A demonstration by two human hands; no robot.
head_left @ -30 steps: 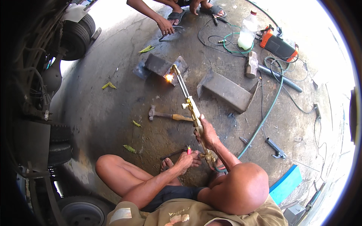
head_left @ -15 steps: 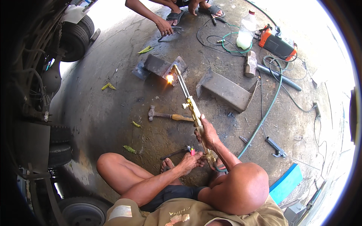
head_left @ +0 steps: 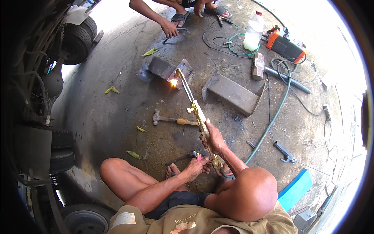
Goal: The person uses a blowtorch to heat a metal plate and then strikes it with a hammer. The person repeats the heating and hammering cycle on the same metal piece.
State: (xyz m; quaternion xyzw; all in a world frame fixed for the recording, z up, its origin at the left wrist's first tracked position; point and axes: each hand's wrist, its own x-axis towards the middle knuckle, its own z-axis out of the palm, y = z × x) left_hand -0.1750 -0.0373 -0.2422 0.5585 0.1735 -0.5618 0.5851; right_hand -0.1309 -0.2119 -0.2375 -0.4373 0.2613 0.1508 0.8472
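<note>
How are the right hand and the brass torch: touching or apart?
Touching. The head view shows the right hand wrapped around the brass torch, without any gap.

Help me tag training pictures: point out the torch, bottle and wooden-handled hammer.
Torch [head_left: 199,113]: head view, gold-coloured body.
Bottle [head_left: 253,33]: head view, side.
Wooden-handled hammer [head_left: 180,121]: head view, handle.

Stained grey concrete floor [head_left: 97,117] spreads across the scene, dotted with a few yellow-green leaves [head_left: 133,155]; a dark vehicle underside [head_left: 53,82] and tyres [head_left: 78,41] line the left, while glaring daylight [head_left: 343,43] bleaches the upper and right edges
</note>
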